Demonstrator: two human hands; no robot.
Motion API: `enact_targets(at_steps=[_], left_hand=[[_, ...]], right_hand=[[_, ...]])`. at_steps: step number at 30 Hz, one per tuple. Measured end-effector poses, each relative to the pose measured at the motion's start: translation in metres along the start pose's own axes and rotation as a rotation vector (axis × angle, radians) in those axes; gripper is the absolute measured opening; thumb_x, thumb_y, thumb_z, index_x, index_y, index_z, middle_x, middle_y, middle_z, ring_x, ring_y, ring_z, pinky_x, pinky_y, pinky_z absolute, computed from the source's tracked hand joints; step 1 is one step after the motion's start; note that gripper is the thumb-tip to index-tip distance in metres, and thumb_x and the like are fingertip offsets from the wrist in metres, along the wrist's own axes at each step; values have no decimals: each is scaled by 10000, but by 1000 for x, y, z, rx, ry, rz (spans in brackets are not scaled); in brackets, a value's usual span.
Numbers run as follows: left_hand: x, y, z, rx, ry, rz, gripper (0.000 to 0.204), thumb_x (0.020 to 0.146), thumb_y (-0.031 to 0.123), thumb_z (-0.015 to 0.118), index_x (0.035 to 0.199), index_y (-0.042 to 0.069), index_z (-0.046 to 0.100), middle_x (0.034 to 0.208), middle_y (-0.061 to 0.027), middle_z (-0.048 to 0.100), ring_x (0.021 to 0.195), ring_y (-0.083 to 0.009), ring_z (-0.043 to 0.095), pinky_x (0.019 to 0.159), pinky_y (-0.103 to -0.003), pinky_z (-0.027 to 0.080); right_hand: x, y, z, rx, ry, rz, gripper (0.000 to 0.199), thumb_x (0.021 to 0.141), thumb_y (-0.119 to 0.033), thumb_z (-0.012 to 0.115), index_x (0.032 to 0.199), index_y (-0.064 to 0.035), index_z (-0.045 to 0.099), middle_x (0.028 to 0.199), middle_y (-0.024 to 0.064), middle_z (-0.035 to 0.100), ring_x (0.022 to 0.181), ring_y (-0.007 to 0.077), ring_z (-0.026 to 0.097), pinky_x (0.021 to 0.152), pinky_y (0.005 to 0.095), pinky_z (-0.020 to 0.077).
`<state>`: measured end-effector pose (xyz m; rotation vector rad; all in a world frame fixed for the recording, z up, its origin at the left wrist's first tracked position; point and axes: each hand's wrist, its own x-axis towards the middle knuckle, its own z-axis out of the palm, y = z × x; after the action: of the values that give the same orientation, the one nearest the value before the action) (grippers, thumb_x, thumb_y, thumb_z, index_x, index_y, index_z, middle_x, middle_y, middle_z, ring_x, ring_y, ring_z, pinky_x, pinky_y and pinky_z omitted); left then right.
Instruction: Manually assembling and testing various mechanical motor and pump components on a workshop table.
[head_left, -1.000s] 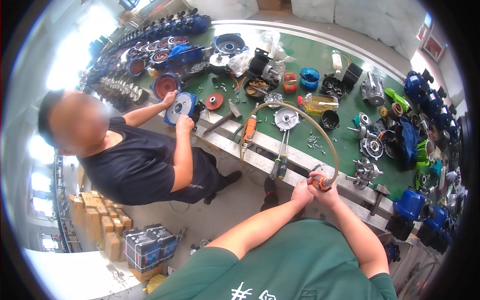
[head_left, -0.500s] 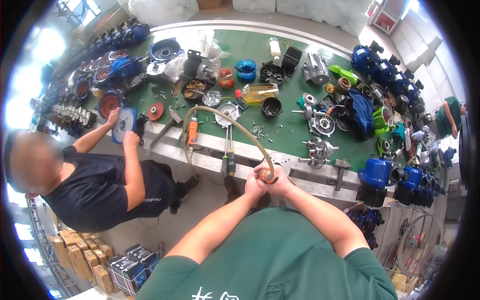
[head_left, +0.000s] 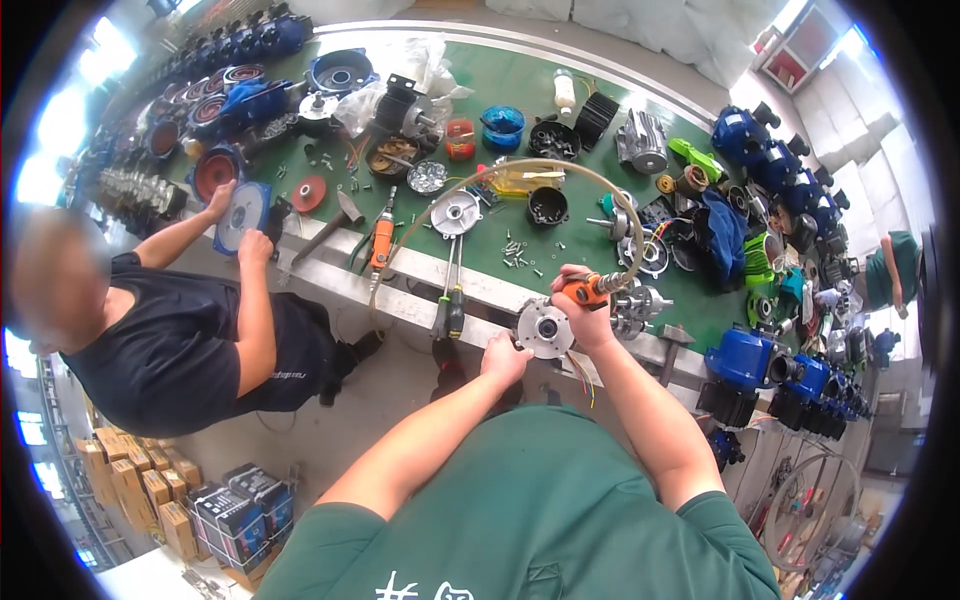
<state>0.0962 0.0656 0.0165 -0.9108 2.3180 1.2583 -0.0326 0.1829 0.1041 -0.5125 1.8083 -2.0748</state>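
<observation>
My right hand (head_left: 592, 318) grips an orange air screwdriver (head_left: 587, 291), which lies tilted with its brass fitting to the right. A tan hose (head_left: 560, 163) arches from it over the bench to the left. Just below the driver is a round silver motor end cover (head_left: 546, 328) with a dark centre hole, on a motor whose body is mostly hidden. Thin coloured wires (head_left: 583, 380) hang from it. My left hand (head_left: 507, 359) is closed at the cover's lower left rim, the thumb against its edge.
The green bench (head_left: 450, 90) carries loose screws (head_left: 517, 252), a bowl of fasteners (head_left: 547, 205), a second orange driver (head_left: 381, 238), screwdrivers (head_left: 456, 312) and a hammer (head_left: 676, 345). Blue motors (head_left: 742, 355) stand right. On the left, a co-worker (head_left: 190, 350) holds a blue-rimmed disc (head_left: 243, 217).
My hands have parted from around the upright driver. The right hand has swung it up and right, uncovering the end cover; the left has dropped to the cover's rim. The hose has shifted right.
</observation>
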Motion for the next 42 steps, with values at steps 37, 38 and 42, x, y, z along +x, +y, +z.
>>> enact_targets(at_steps=[37,38,42], left_hand=[[-11,7,-9,14,15,-5,557,820,342,769,1213,-3,576,1208,-230,635,1156,-385,617,977,-472,508],[-11,7,-9,14,4,-11,560,819,345,770,1214,-3,576,1210,-230,634,1159,-383,616,978,-472,507],[-8,7,-5,25,8,-4,578,818,358,772,1225,1,569,1222,-229,627,1169,-382,610,981,-475,505]], right_hand=[[28,8,28,-267,-106,47,312,767,3,686,1076,-22,653,876,31,691,806,114,642,779,281,534],[28,10,26,-267,-105,48,312,767,3,686,1076,-22,653,876,31,691,806,114,642,779,281,534],[26,11,20,-170,-85,72,335,767,19,686,1097,-20,648,886,26,683,820,103,640,779,270,530]])
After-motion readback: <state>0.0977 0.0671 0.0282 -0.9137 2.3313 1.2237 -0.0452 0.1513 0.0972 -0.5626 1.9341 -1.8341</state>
